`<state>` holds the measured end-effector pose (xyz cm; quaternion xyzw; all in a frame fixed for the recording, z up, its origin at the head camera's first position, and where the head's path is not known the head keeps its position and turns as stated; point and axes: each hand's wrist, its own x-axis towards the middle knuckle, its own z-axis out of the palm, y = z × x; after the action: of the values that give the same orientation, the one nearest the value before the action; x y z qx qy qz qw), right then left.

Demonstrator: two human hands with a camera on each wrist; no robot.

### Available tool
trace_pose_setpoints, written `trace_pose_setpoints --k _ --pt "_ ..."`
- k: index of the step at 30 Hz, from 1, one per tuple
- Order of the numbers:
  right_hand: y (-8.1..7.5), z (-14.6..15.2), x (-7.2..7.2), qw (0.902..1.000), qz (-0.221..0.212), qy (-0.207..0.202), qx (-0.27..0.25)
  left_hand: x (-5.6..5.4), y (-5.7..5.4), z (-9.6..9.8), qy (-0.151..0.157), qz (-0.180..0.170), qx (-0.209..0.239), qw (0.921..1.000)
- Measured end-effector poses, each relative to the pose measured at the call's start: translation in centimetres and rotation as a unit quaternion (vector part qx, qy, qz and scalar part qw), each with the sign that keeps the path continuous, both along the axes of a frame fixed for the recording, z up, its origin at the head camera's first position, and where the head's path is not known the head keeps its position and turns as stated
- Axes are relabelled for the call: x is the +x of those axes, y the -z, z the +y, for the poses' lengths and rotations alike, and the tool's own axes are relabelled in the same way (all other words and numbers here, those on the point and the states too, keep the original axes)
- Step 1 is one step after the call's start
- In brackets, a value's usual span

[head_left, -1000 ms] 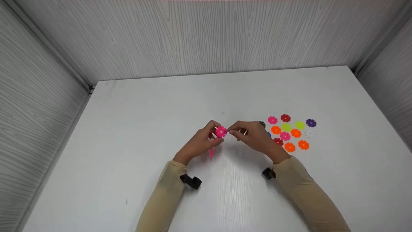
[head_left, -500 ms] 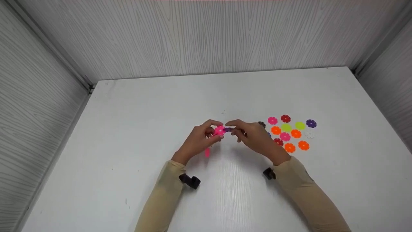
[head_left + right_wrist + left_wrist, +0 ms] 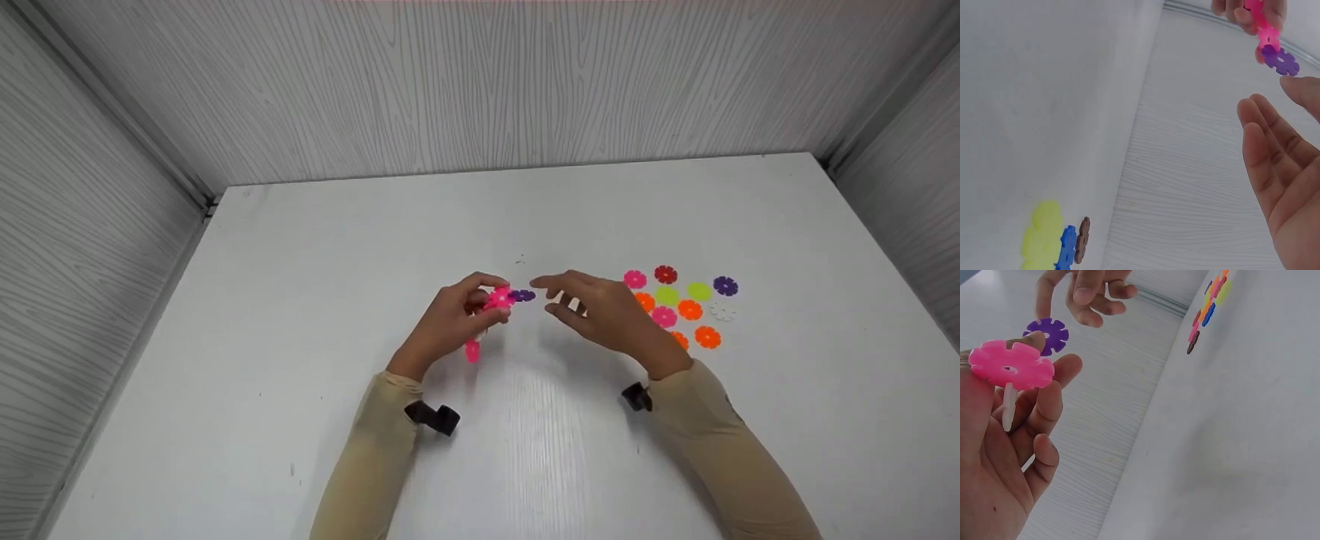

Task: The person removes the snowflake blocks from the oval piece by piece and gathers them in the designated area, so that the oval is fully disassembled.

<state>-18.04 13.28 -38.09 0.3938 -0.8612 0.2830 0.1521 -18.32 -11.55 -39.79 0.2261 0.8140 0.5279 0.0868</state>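
Observation:
My left hand (image 3: 450, 322) pinches a joined set of notched, flower-shaped plastic discs between thumb and fingers. A pink disc (image 3: 500, 298) is at the grip, and a purple disc (image 3: 524, 295) sticks out from its right side, edge into edge. Lower in the set hangs another pink disc (image 3: 472, 351); a white disc (image 3: 1009, 408) shows edge-on beneath pink in the left wrist view. My right hand (image 3: 604, 311) holds nothing. Its fingers are spread and loosely bent just right of the purple disc, with one fingertip close to that disc's edge in both wrist views.
Several loose discs lie on the white table (image 3: 337, 262) to the right, among them a purple one (image 3: 725, 286), a white one (image 3: 723, 310) and an orange one (image 3: 707, 337). Blue (image 3: 1066, 247) and brown (image 3: 1082, 241) discs show in the right wrist view. Wood-grain panels (image 3: 480, 90) enclose the table.
The right hand has let go of the purple disc and moved slightly right, its fingers spreading. The purple disc stays joined to the pink one, and the left hand has shifted a little left with the set.

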Motion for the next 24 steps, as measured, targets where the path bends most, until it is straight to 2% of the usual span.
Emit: trace_pose_setpoints --k 5,14,24 --pt "0.0 -0.9 0.1 0.9997 -0.009 -0.017 0.016 0.0 0.0 0.1 0.016 -0.009 0.006 0.9998" --pt "0.3 -1.6 0.6 0.9991 -0.026 -0.026 0.024 0.1 0.4 0.5 0.043 -0.023 0.022 0.9986" --pt "0.1 -1.2 0.5 0.9987 -0.019 -0.047 0.007 0.3 0.2 0.8 0.052 -0.031 0.025 0.9979"
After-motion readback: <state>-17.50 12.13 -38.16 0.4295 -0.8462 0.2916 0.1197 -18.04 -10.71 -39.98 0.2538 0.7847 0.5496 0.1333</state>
